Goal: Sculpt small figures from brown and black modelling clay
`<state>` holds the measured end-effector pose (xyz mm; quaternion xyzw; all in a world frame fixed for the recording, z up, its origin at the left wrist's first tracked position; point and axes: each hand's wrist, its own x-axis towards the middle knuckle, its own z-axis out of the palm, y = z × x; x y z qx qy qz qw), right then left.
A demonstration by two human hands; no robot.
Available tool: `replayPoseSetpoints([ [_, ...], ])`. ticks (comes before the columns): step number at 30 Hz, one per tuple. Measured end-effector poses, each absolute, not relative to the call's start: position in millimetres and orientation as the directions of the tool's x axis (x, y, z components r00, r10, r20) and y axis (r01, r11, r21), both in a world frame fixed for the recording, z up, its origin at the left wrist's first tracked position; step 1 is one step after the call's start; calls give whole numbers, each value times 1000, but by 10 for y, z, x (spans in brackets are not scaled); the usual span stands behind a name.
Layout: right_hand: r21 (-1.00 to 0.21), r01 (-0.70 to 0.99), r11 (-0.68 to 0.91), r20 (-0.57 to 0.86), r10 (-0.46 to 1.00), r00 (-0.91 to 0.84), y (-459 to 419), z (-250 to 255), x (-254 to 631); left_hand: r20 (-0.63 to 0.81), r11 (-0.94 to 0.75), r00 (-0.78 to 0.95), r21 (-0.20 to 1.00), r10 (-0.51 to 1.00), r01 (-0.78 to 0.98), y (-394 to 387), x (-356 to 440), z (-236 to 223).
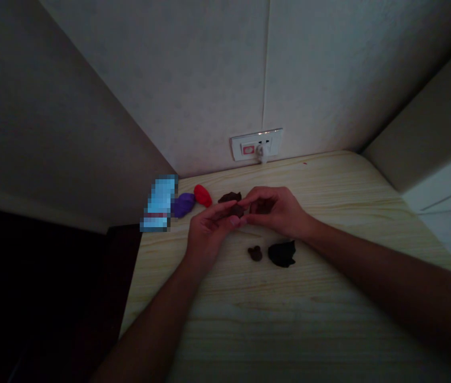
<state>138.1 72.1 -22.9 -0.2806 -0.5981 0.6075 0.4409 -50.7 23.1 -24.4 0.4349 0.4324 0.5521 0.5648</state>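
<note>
Between my two hands, over the table, is a small brown lump of modelling clay [237, 211]. My left hand [208, 226] pinches it between thumb and fingers. The fingertips of my right hand [275, 211] are pressed together at the lump's right side; whether they grip part of it is hard to see. Behind the fingers lies a larger dark brown clay piece [229, 197], partly hidden. Nearer me on the table sit a small brown clay shape with a rounded body and knobs [255, 253] and a black clay piece [281, 254] with pointed corners.
On the light wood-grain table [249, 319], a purple clay lump [184, 205] and a red clay lump [203, 196] lie at the back left. Beside them is a pixelated bright screen [160, 203]. A wall socket [256, 144] with a white plug [263, 152] sits behind the table.
</note>
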Motion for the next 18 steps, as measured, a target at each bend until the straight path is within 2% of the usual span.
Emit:
replayPoseSetpoints([
  [7, -963, -266, 35, 163, 865, -475, 731, -200, 1366, 4, 18, 95, 973, 995, -231, 239, -530, -263],
  [18, -976, -214, 31, 133, 868, -478, 727, -203, 1355, 37, -20, 122, 990, 992, -138, 209, -565, -279],
])
